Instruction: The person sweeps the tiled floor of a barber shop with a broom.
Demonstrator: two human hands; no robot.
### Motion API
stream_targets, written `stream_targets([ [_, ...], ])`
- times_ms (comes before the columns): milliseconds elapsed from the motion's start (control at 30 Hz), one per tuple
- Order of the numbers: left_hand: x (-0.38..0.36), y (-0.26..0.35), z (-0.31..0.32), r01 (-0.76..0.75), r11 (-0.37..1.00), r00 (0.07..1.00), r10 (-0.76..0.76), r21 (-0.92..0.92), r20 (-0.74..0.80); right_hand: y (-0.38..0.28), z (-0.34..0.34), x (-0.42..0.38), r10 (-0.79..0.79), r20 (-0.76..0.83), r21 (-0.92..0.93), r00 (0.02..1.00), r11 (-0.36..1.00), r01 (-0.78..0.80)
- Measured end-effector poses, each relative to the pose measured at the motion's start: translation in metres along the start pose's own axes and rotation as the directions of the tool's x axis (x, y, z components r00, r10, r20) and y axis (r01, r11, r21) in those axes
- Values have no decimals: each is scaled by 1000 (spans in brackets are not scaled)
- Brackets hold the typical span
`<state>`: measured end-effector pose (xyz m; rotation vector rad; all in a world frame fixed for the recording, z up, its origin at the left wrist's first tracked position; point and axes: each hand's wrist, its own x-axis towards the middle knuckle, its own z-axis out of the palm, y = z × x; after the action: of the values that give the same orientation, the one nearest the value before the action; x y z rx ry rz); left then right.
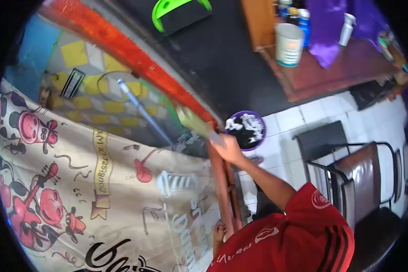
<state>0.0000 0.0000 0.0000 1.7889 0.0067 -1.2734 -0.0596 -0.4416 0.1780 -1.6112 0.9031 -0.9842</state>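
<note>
My right hand (231, 150) reaches out to the left, closed round the grey handle of a brush (192, 120). Its pale yellow-green head is smeared by motion and lies close beside the orange-red ledge (154, 70). Low in the view, my left hand (219, 231) shows small next to the red-brown wooden frame (223, 190), its fingers apart and slightly bent. A cream banner (127, 204) printed with pink cows and lettering spreads to the left of that hand.
A blue pole (145, 113) leans over yellow-and-grey tiles. Beyond my right hand stands a purple-rimmed bin (264, 131) with white scraps. A brown-seated chair (360, 170) is at right. A white tub (289, 45) and bottles stand on a brown shelf (331, 77); a green-edged dustpan (181, 16) lies at the top.
</note>
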Motion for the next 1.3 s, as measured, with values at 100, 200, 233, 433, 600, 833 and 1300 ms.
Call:
stream_targets([
  [100,67,11,33,-147,989,980,145,6,137,13,-42,-89,-130,-117,131,985,981,145],
  [200,54,-31,7,-176,895,950,45,409,309,-4,-104,-207,-30,-248,40,968,998,42],
  [233,44,-28,19,-238,874,933,84,423,351,-25,-116,-235,19,-372,44,928,999,-3],
  [433,-19,-71,42,-196,868,889,-39,457,457,-188,-168,-406,11,-733,264,680,926,270],
  [600,-43,-125,54,-728,315,588,-171,609,791,-78,-149,-500,34,-761,-151,648,962,-228],
  [833,-111,-157,144,-102,593,778,-452,799,435,-127,-183,-622,191,-854,312,484,932,183],
  [1300,-291,-421,272,693,451,396,-890,562,226,-321,-289,-1089,-64,-971,-154,-232,905,395],
])
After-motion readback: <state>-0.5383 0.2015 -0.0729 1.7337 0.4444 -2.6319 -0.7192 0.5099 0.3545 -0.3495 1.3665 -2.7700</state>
